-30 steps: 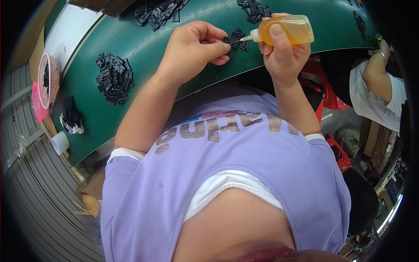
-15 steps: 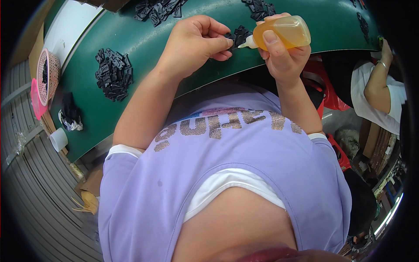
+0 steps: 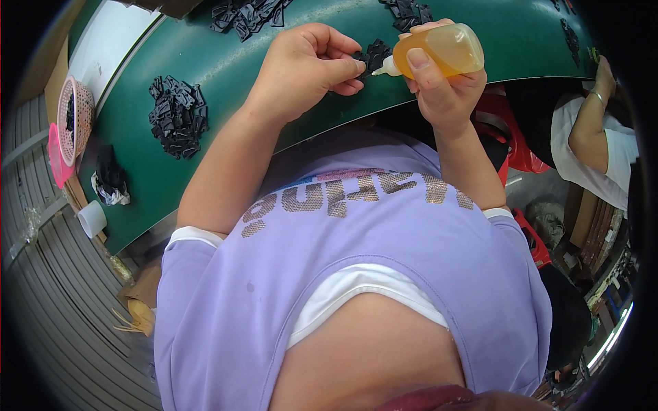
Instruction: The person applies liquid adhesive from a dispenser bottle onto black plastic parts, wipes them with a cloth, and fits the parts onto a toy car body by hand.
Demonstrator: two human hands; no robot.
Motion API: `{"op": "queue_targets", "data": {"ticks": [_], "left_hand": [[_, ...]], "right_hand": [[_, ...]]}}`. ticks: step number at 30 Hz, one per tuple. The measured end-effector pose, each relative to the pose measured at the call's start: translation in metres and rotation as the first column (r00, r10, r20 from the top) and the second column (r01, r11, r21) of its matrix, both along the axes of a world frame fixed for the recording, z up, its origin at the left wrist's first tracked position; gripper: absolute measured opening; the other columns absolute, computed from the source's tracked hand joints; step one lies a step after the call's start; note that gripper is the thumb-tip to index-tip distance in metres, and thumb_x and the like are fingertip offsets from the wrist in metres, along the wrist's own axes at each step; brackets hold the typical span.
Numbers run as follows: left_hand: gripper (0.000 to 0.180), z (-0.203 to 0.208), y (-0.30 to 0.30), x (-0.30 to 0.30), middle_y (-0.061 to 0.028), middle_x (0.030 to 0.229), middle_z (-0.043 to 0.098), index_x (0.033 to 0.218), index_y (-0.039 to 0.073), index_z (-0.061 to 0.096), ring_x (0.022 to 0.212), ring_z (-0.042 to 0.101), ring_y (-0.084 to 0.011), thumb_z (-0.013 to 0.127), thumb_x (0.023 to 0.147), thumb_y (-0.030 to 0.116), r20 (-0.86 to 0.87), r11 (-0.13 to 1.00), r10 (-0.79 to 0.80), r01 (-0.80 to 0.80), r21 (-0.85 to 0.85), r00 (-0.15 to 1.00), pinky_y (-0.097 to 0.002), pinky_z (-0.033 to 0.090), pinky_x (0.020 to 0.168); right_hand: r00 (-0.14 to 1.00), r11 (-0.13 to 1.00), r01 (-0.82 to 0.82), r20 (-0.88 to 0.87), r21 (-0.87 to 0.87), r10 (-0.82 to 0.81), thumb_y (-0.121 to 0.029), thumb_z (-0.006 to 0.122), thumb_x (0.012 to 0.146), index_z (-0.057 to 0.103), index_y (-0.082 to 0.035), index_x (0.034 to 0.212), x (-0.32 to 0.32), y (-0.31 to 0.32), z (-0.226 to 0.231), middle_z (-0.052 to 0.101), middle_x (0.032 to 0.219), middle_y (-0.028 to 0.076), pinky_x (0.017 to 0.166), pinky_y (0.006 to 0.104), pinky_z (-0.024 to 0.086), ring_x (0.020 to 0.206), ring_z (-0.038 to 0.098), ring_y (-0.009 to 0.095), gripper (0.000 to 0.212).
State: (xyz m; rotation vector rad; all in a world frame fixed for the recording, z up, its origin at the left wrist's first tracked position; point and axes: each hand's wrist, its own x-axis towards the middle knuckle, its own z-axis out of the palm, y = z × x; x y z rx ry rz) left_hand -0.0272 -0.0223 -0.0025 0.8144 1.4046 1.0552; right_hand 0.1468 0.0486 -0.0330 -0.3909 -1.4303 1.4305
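Observation:
Over the green table [image 3: 226, 68], my right hand [image 3: 442, 92] is wrapped round a squeeze bottle [image 3: 449, 51] of yellowish liquid. The bottle lies tilted on its side, its white nozzle pointing left toward the fingertips of my left hand [image 3: 312, 72]. Those fingers are pinched on a small black piece [image 3: 360, 57], mostly hidden by them. The nozzle tip is close beside the piece; whether they touch I cannot tell. Just behind the nozzle lies a small cluster of black pieces [image 3: 377, 51].
A pile of black pieces [image 3: 177, 116] lies on the left, with others [image 3: 250, 15] at the back. Pink basket [image 3: 77, 120], dark cloth [image 3: 110, 175] and white cup [image 3: 92, 219] line the left edge. Another person's arm [image 3: 595, 130] reaches in at the right, near red stools [image 3: 510, 133].
The bottle in my right hand has shifted slightly left, its nozzle nearer my left fingertips. My left hand has barely moved. The other person's arm has moved a little.

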Motion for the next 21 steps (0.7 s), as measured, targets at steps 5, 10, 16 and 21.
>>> {"op": "queue_targets", "data": {"ticks": [5, 10, 16, 21], "left_hand": [[0.021, 0.0, 0.001, 0.001, -0.0094, 0.081, 0.065, 0.096, -0.004, 0.059, 0.067, 0.066, -0.015, 0.068, 0.079, 0.003, -0.008, 1.0, 0.003, -0.003, 0.007, 1.0, -0.0236, 0.056, 0.062], [0.021, -0.001, 0.001, 0.0, -0.0096, 0.081, 0.065, 0.096, -0.005, 0.059, 0.068, 0.066, -0.0149, 0.068, 0.079, 0.002, 0.006, 1.0, -0.001, 0.001, 0.017, 1.0, -0.0236, 0.056, 0.062], [0.025, -0.006, -0.003, 0.001, -0.01, 0.077, 0.064, 0.1, -0.008, 0.06, 0.065, 0.066, -0.0146, 0.067, 0.079, 0.001, -0.014, 0.989, 0.119, -0.117, 0.095, 0.993, -0.0232, 0.055, 0.059], [0.032, -0.008, -0.004, 0.009, -0.0064, 0.075, 0.061, 0.106, -0.004, 0.059, 0.061, 0.062, -0.0108, 0.07, 0.08, 0.009, -0.294, 0.975, 0.119, -0.055, 0.217, 0.948, -0.0218, 0.051, 0.054]], "right_hand": [[1.0, 0.999, -0.013, -0.025, 0.032, 0.013, -0.002, 0.061, 0.081, 0.057, 0.003, 0.101, -0.002, 0.001, 0.002, 0.06, 0.092, 0.011, 0.045, 0.0184, 0.041, 0.057, 0.053, 0.008, 0.021], [0.998, 0.995, 0.06, -0.028, -0.083, -0.062, -0.007, 0.059, 0.084, 0.057, 0.002, 0.101, 0.002, 0.003, 0.001, 0.062, 0.089, 0.011, 0.045, 0.0193, 0.041, 0.054, 0.05, 0.007, 0.02], [0.955, 0.893, -0.075, -0.289, -0.443, -0.063, -0.025, 0.052, 0.089, 0.056, 0.002, 0.106, 0.007, 0.029, -0.003, 0.064, 0.092, 0.015, 0.045, 0.0231, 0.038, 0.047, 0.042, 0.007, 0.032], [0.883, 0.807, -0.295, -0.468, -0.511, 0.027, -0.028, 0.052, 0.092, 0.053, 0.001, 0.114, 0.011, 0.035, -0.004, 0.061, 0.104, 0.016, 0.056, 0.0228, 0.041, 0.058, 0.048, 0.01, 0.036]]}}
